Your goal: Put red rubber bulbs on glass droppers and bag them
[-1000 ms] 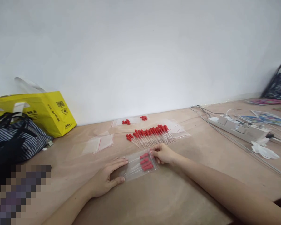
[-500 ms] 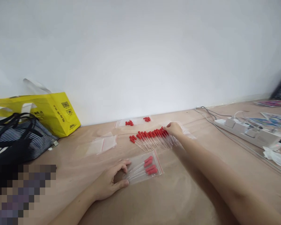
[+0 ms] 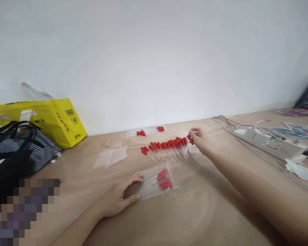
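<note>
My right hand point(image 3: 198, 138) pinches the red bulb of a glass dropper point(image 3: 187, 147), whose clear tube points down at the right end of a row. That row of droppers with red rubber bulbs point(image 3: 166, 145) lies side by side on the table. Closer to me, a clear zip bag point(image 3: 150, 192) with a red seal line lies flat, holding several droppers with their bulbs toward the seal. My left hand point(image 3: 123, 194) rests on the table at the bag's left end, thumb and fingers apart, fingertips at its edge.
More clear bags point(image 3: 115, 156) lie left of the row. Another bag point(image 3: 129, 134) with red-bulbed droppers is by the wall. A yellow bag point(image 3: 66, 124) and a striped bag point(image 3: 45, 143) stand at left. A white power strip point(image 3: 267, 145) with cables and a crumpled tissue point(image 3: 299, 169) are at right.
My right hand has moved slightly right and lifted a little from the row, with a dropper now showing in its fingers. My left hand and the filled zip bag stay in place.
</note>
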Available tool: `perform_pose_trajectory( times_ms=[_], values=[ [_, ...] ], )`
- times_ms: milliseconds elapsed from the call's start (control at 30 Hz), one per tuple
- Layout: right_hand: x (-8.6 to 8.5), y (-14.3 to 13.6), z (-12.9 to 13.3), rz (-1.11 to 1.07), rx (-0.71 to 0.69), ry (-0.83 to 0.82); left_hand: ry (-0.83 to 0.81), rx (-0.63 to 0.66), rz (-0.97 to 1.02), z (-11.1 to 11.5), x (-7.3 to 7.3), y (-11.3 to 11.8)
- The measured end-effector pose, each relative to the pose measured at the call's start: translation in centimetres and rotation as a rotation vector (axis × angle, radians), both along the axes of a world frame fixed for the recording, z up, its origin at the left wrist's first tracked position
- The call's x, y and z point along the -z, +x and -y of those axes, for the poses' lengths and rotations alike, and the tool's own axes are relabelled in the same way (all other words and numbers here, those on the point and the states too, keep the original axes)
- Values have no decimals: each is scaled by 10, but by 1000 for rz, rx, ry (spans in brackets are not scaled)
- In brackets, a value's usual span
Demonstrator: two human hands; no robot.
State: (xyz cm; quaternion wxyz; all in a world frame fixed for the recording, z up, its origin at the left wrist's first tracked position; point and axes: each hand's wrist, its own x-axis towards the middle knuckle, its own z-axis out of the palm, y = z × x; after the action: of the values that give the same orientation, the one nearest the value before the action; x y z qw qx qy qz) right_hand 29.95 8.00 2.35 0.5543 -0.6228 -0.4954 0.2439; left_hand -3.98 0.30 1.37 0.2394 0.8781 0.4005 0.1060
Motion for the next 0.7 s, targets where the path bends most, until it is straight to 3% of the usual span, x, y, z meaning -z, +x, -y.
perform_pose_trajectory(
  times_ms=[100,267,467,567,700],
  values=[
    [15,-13,24,-288,-115,118,31,3,-17,-1,1,0],
    [39,-37,43,-533,-132,58,64,14,-33,-1,2,1],
    [41,-52,51,-691,-141,-54,61,12,-34,-1,0,2],
    [39,-56,59,-691,-229,-152,59,2,-32,0,-1,2],
    [39,-55,66,-477,-350,-213,55,5,-16,1,0,2]
  ],
)
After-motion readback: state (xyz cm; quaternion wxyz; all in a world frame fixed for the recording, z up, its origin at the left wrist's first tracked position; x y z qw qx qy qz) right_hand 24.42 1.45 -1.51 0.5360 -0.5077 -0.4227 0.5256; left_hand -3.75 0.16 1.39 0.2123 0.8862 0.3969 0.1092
